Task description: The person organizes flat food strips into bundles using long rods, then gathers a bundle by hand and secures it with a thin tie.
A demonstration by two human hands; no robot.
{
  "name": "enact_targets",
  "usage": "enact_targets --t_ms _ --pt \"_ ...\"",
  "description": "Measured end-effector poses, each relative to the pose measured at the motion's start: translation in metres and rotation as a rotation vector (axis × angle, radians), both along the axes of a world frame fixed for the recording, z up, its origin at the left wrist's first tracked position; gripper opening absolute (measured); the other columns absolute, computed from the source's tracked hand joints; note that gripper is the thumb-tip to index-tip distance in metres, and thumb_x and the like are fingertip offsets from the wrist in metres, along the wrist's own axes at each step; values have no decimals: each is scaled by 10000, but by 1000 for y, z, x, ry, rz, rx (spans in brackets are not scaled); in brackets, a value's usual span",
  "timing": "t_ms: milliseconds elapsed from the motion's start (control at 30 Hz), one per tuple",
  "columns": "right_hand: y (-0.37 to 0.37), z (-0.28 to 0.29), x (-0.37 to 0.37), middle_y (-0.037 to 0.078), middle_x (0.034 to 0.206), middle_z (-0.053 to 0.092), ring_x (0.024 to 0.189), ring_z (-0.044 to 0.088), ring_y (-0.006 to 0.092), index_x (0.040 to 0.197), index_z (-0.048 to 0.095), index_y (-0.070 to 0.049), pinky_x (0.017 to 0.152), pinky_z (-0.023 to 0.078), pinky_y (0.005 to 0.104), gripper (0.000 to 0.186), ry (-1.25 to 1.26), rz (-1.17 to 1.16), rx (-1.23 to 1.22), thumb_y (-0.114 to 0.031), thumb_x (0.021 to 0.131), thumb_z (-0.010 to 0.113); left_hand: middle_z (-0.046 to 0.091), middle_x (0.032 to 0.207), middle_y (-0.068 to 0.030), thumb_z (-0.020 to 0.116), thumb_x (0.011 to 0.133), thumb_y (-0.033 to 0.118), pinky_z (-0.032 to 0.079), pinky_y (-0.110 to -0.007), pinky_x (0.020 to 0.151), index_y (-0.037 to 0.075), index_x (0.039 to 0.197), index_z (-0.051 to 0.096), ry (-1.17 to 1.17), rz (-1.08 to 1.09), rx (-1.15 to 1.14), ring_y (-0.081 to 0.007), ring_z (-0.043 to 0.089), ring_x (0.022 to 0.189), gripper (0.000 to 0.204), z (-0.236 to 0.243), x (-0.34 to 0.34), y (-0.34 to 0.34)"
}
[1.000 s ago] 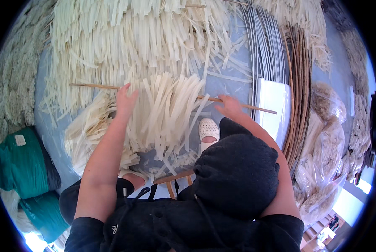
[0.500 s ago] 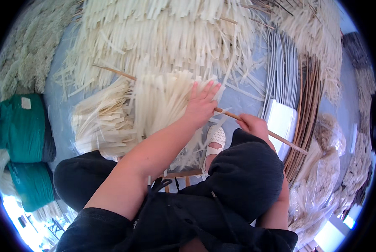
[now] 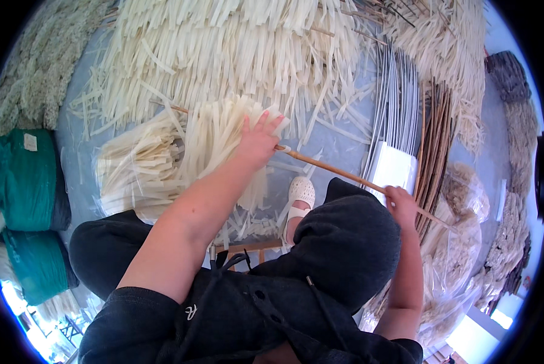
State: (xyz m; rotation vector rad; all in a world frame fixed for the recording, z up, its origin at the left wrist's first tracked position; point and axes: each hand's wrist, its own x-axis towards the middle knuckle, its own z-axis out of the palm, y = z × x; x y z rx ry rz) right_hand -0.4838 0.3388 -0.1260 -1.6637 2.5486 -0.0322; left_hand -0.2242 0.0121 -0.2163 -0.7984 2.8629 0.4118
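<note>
A thin bamboo stick slants across in front of me, from the strips down to the right. Pale ribbon-like strips hang over its left part in a bunch. My left hand lies with spread fingers on the right edge of that bunch, against the stick; its thumb is hidden. Farther right, my right hand is closed round the stick above my knee. Left of the hanging strips lies a loose pile of similar strips, partly in clear plastic.
Strip-covered rows spread across the far floor. Grey rods, brown sticks and a white sheet lie at the right, beside plastic-wrapped fibre. Green bundles stand at the left. My shoe is below the stick.
My left hand has moved left, and the strips under it are bunched farther left on the stick. My right hand has slid right, farther along the stick.
</note>
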Motion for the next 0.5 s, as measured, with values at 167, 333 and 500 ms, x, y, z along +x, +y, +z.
enact_targets --t_ms 167,333,500 --pt "-79 3 48 136 962 689 821 662 333 1057 657 -107 707 510 404 220 -707 -143 228 -246 899 595 179 1586 43 646 837 251 130 -652 1118 231 1027 674 130 -13 1 -266 130 1471 194 -4 0 26" --pt "-74 30 49 140 818 651 762 631 356 894 629 -85 674 490 425 219 -400 -138 146 -304 888 621 162 1589 54 619 856 217 163 -633 1122 248 1088 658 119 30 -92 -254 140 1470 238 -20 17 7" --pt "77 37 -43 115 792 560 775 583 333 836 549 -83 674 459 465 218 260 -62 196 -260 821 676 144 1593 54 606 869 204 185 -593 1136 292 1115 656 -107 204 -61 -240 167 1464 266 -11 32 -24"
